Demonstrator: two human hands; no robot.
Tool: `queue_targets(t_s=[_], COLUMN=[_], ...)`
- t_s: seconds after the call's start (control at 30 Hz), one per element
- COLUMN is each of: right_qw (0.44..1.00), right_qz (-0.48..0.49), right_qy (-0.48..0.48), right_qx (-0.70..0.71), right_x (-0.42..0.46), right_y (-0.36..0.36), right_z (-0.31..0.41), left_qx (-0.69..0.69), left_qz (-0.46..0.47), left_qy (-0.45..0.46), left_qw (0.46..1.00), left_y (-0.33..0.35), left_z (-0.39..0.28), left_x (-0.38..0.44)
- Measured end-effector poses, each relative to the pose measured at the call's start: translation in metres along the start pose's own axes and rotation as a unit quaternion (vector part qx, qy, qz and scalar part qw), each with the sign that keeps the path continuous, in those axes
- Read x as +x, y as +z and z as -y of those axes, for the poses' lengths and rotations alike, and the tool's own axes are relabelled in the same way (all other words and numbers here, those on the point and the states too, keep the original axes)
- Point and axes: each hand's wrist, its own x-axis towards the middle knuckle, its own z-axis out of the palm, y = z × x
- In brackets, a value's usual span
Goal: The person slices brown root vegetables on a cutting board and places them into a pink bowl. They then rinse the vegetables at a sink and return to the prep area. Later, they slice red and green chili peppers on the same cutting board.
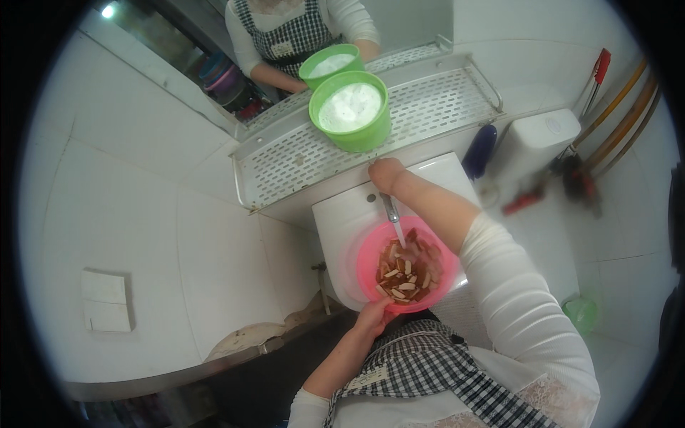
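A pink plastic basin point(365, 251) is in the white washbasin point(342, 214), with cut food pieces point(406, 283) in it, some pale and some reddish brown. My left hand point(376, 316) grips its near rim. Water runs into it from the metal faucet spout point(392, 209). At the top of the faucet is my right hand point(387, 175), bent over the handle; its fingers are mostly hidden from me. Just beyond it, a green plastic tub point(359, 140) with white contents stands on the perforated metal shelf point(433, 96).
A mirror point(412, 21) rises behind the shelf. To the right are a white toilet tank point(535, 136), a dark blue object point(480, 151) and several long-handled tools point(615, 115) against the wall. A green basket-like object point(580, 314) lies at lower right. A dark counter edge point(176, 372) runs at left.
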Motion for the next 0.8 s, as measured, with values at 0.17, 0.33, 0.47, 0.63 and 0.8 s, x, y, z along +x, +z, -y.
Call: queue_targets(t_s=[0.17,0.33,0.47,0.63,0.8], right_qw=[1.000,0.999,0.999,0.999,0.999], right_qz=[0.005,-0.003,-0.036,-0.044,-0.046], right_qy=[-0.014,-0.021,-0.022,-0.021,-0.021], right_qx=[-0.020,-0.027,-0.010,0.007,-0.001], right_x=[0.000,0.001,-0.001,-0.005,-0.006], right_y=[-0.003,0.001,0.007,0.002,-0.003], right_z=[0.001,0.001,-0.002,0.001,0.001], left_qx=[0.031,0.027,0.043,0.025,-0.017], left_qz=[0.035,0.042,0.016,-0.002,0.002], left_qy=[0.001,0.009,0.033,0.061,0.065], left_qw=[0.999,0.999,0.998,0.998,0.998], left_y=[-0.008,-0.009,-0.006,-0.005,-0.010], left_z=[0.010,0.013,0.010,0.005,0.006], left_x=[0.020,0.034,0.046,0.046,0.044])
